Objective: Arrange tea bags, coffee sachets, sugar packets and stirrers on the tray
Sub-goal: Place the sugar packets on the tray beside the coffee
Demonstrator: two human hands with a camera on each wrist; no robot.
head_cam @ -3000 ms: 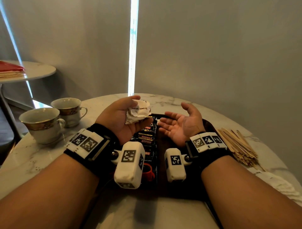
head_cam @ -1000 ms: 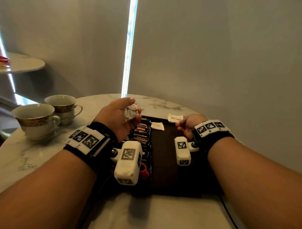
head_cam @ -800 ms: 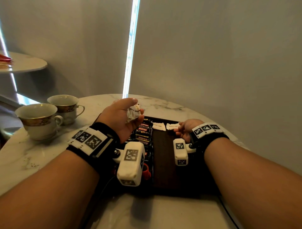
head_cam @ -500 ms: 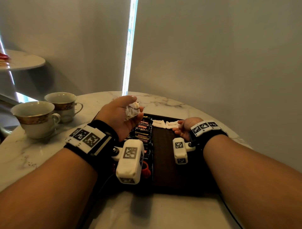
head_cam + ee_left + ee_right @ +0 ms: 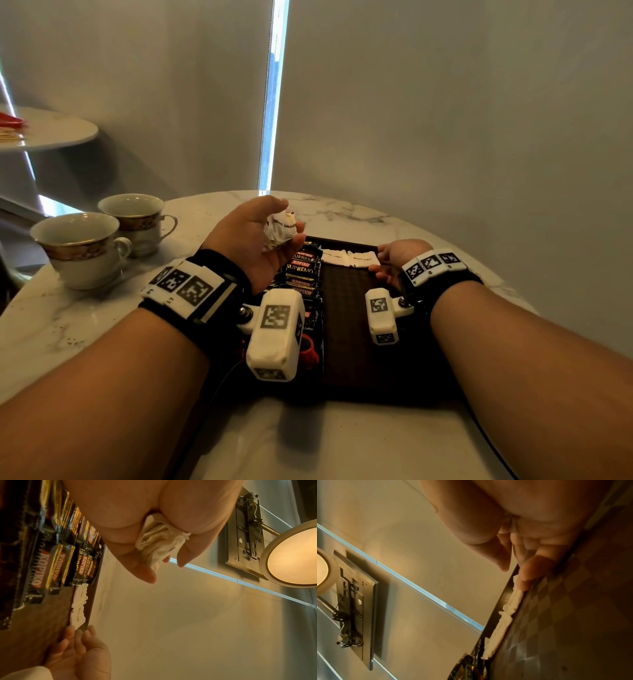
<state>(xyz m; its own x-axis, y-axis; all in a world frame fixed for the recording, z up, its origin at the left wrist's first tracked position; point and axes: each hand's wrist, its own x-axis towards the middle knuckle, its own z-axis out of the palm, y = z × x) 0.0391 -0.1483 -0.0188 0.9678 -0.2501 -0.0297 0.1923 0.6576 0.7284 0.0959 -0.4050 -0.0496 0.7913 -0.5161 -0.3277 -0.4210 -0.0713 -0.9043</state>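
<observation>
My left hand (image 5: 291,221) is raised palm up over the tray's far left and grips a crumpled bunch of white sugar packets (image 5: 279,230), also seen in the left wrist view as the bunch (image 5: 159,542). Two sugar packets (image 5: 332,256) (image 5: 363,258) lie side by side along the far rim of the dark brown tray (image 5: 346,308). My right hand (image 5: 380,265) rests low at the tray's far right. A straight fingertip (image 5: 527,577) touches the right-hand packet (image 5: 515,599). A row of black Kopiko coffee sachets (image 5: 301,270) overlaps down the tray's left side.
Two gold-banded teacups (image 5: 82,246) (image 5: 137,219) stand on the round marble table (image 5: 51,329), left of the tray. A small side table (image 5: 51,132) with a red item is at the far left. A grey wall rises just behind the table.
My right hand turned palm down and laid a second sugar packet on the tray's far edge, then slid it left beside the first. The bunch in my left hand got smaller.
</observation>
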